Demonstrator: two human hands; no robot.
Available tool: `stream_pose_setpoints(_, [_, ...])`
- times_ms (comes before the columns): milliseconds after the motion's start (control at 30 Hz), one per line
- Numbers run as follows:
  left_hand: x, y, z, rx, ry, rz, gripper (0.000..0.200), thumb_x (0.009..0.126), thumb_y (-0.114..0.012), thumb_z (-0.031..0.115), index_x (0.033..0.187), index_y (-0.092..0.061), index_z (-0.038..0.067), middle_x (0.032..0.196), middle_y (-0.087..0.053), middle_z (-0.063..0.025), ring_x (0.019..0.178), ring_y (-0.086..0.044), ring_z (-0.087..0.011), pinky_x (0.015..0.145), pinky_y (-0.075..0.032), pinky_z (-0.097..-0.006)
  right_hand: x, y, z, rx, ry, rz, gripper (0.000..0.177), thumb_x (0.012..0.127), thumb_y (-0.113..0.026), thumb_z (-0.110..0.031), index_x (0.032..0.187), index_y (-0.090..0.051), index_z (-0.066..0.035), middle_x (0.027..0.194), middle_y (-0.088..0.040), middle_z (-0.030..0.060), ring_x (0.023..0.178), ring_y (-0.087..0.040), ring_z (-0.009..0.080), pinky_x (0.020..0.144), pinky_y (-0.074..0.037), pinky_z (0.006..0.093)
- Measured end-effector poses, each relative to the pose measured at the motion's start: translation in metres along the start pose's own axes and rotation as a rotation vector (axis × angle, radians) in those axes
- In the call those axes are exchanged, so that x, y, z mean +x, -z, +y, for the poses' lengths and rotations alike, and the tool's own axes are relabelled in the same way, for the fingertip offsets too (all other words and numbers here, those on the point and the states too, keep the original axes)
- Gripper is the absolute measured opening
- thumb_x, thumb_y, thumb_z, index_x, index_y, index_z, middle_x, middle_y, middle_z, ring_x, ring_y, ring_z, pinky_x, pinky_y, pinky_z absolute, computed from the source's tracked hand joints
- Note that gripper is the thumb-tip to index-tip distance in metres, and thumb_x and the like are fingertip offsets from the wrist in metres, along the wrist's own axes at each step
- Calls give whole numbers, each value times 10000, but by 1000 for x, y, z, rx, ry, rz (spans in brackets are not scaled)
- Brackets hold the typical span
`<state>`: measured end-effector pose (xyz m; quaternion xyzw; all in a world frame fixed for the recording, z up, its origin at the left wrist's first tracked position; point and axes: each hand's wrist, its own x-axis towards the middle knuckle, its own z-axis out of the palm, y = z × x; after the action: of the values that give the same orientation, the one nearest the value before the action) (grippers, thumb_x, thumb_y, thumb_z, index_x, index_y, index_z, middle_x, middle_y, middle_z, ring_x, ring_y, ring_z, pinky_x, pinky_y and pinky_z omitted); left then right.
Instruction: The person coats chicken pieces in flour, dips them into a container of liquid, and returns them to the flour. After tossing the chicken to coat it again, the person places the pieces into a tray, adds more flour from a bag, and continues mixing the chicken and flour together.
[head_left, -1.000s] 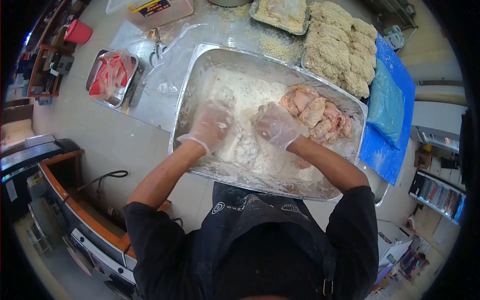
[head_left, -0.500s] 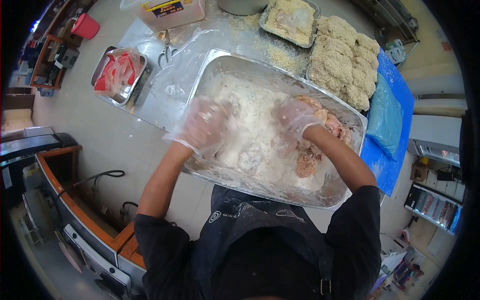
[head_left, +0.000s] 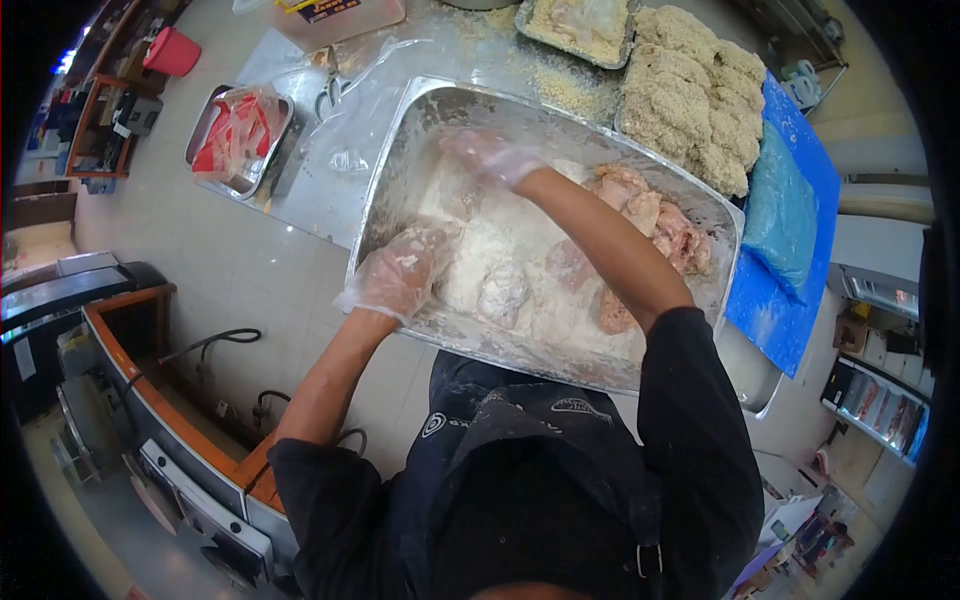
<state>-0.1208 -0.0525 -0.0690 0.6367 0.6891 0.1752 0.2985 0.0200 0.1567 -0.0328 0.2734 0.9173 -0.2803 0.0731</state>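
Note:
A deep metal tray holds white flour. My left hand, in a clear plastic glove, is at the tray's left side with its fingertips hidden at the flour. Over the far left part of the tray is my right hand, also gloved; motion smears its fingers. Between the hands lies a flour-covered piece. Another floured piece sits closer to me, right of my left hand. Raw, marinated meat pieces, which look like chicken, are heaped at the tray's right side, partly behind my right forearm.
Crumb-coated pieces are stacked beyond the tray at right, beside a smaller crumb tray. A blue bag lies on a blue board. Scissors, a plastic sheet and a small tray with red-and-clear packaging are at left.
My right hand has swung left and away from me, from beside the raw meat to the tray's far left part. My left hand has dropped slightly toward me. The tray has shifted slightly left.

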Motion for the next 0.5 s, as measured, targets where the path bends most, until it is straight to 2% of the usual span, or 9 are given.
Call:
stream_pose_setpoints(67, [10, 29, 26, 747, -103, -193, 511, 761, -588, 62, 1240, -438, -33, 1072, -582, -131, 882, -599, -238, 721, -490, -359, 23, 4, -10, -214, 115, -292, 504, 827, -565, -294, 1309, -473, -176, 1285, -521, 120, 971, -610, 285, 809, -498, 407])
stream_pose_setpoints(167, [18, 20, 9, 562, -133, 43, 505, 778, -559, 74, 1256, -425, -22, 1059, -582, -132, 860, -598, -250, 722, -483, -380, 71, -36, -2, -340, 154, -390, 397, 736, -643, -253, 1114, -629, -133, 1116, -626, 122, 963, -615, 272, 750, -504, 390])
stream_pose_setpoints(233, [24, 11, 1, 428, -170, 196, 502, 790, -539, 83, 1267, -417, -14, 1051, -583, -132, 845, -597, -259, 723, -479, -395, 69, -60, 12, -315, 305, -119, 316, 729, -639, -246, 1016, -661, -116, 1002, -655, 122, 934, -624, 270, 720, -508, 394])
stream_pose_setpoints(267, [26, 10, 1, 433, -166, 154, 497, 803, -525, 101, 1275, -413, -7, 1077, -572, -138, 877, -590, -266, 754, -468, -404, 68, -65, 21, -306, 373, 22, 279, 726, -638, -242, 967, -677, -108, 945, -669, 122, 920, -628, 269, 705, -510, 395])
stream_pose_setpoints(300, [29, 11, 4, 437, -162, 112, 493, 815, -510, 120, 1283, -409, 0, 1102, -562, -143, 909, -582, -273, 786, -457, -414, 55, -51, 20, -398, 341, -89, 272, 734, -624, -246, 962, -674, -107, 948, -666, 127, 916, -629, 271, 721, -506, 394])
stream_pose_setpoints(367, [23, 17, 21, 583, -81, -212, 485, 855, -472, 186, 1305, -402, 20, 1213, -519, -165, 1052, -552, -292, 911, -418, -438, 10, -16, 3, -572, 278, -325, 260, 750, -598, -254, 951, -669, -106, 956, -659, 137, 907, -631, 275, 752, -497, 392])
stream_pose_setpoints(467, [21, 17, 15, 536, -91, -533, 496, 885, -420, 241, 1337, -388, 38, 1350, -414, -207, 1269, -394, -299, 1073, -278, -414, -23, -45, 33, -562, 218, -47, 242, 768, -565, -267, 912, -664, -100, 916, -659, 147, 867, -636, 294, 770, -488, 403])
stream_pose_setpoints(500, [20, 17, 14, 679, -227, -496, 507, 888, -408, 250, 1348, -375, 39, 1374, -381, -212, 1297, -351, -298, 1091, -248, -407, -25, -49, 35, -490, 191, -23, 250, 772, -560, -280, 906, -662, -95, 904, -659, 150, 858, -637, 295, 767, -489, 406])
